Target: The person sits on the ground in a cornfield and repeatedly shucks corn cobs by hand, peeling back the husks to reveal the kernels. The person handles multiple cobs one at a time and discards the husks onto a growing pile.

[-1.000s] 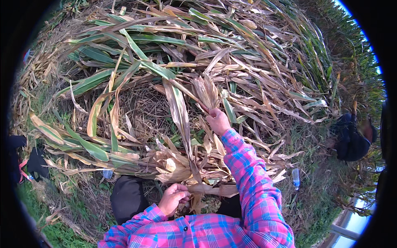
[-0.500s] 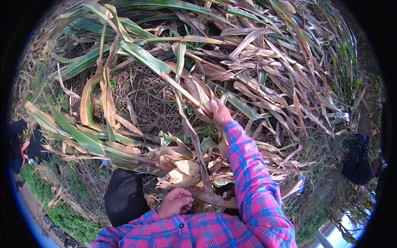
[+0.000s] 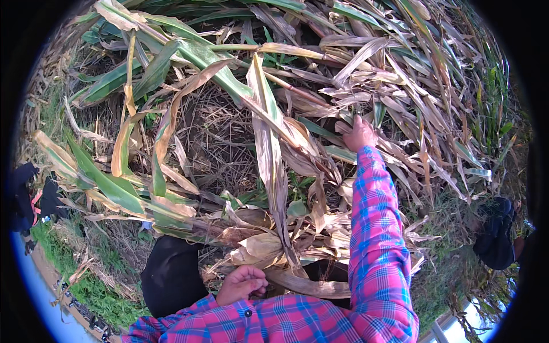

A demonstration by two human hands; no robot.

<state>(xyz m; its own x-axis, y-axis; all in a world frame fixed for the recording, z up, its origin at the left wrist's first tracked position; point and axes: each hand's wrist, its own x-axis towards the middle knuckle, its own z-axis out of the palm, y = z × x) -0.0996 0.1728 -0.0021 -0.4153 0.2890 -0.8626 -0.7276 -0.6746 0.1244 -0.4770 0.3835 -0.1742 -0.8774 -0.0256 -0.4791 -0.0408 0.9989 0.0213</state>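
My right hand (image 3: pixel 360 135) reaches forward into the dry corn leaves (image 3: pixel 394 128) of the heap, its fingertips partly hidden among them. To its left a cut corn stalk (image 3: pixel 264 110) slants down, with a brown, husk-covered ear (image 3: pixel 301 144) at its lower end, apart from the hand. A long, withered leaf (image 3: pixel 269 154) hangs from this stalk. Close to my body, my left hand (image 3: pixel 243 284) is closed, fingers curled and thumb across; anything inside it is hidden. Just beyond it lies a pale ear of corn in its husk (image 3: pixel 260 246).
More green and yellow corn stalks (image 3: pixel 117 191) lie at the left, over straw-strewn soil (image 3: pixel 220 128). Something black and rounded (image 3: pixel 173 274) is beside my left arm. Dark shapes stand at the far left (image 3: pixel 51 197) and far right (image 3: pixel 494 234). Grass (image 3: pixel 100 303) grows at lower left.
My right hand has let go of the stalk by its ear and moved right and slightly away, into the heap. Stalk and ear have shifted right. My left hand has barely moved.
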